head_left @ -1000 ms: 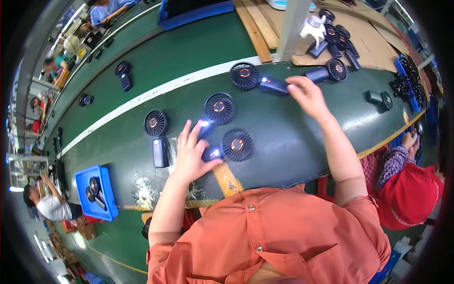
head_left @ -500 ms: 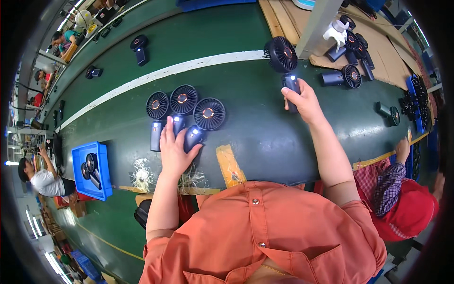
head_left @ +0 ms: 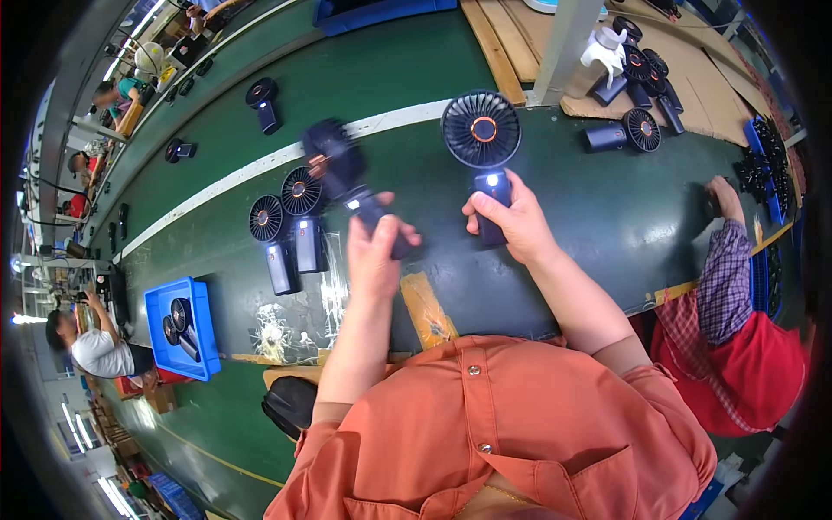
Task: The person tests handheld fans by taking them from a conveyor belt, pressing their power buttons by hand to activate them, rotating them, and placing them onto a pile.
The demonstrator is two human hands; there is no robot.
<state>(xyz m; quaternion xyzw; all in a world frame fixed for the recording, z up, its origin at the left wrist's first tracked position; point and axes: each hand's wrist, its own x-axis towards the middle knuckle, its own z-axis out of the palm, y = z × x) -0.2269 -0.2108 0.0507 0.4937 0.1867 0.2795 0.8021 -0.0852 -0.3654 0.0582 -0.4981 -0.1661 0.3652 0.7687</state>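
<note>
My right hand (head_left: 518,227) is wrapped round the handle of a dark handheld fan (head_left: 483,130). Its round grille with an orange centre ring faces me, and a small white light shines at the top of the handle. To its left, my left hand (head_left: 374,260) grips the lower handle of a second handheld fan (head_left: 334,160), tilted and smeared by motion, also with a lit spot. Two more dark fans, a nearer one (head_left: 266,218) and a farther one (head_left: 302,192), lie side by side on the green work surface (head_left: 433,221), left of my left hand, both lit.
A blue bin (head_left: 208,347) with fans stands at the left edge. Other fans (head_left: 641,130) and a spray bottle (head_left: 598,61) sit by the cardboard at the far right, beside a grey post (head_left: 562,52). A co-worker's sleeve (head_left: 724,269) reaches in from the right.
My left hand has closed on the rightmost of three lying fans and raised it off the surface. My right hand has brought its fan left and nearer. The co-worker's hand has moved farther onto the surface.
</note>
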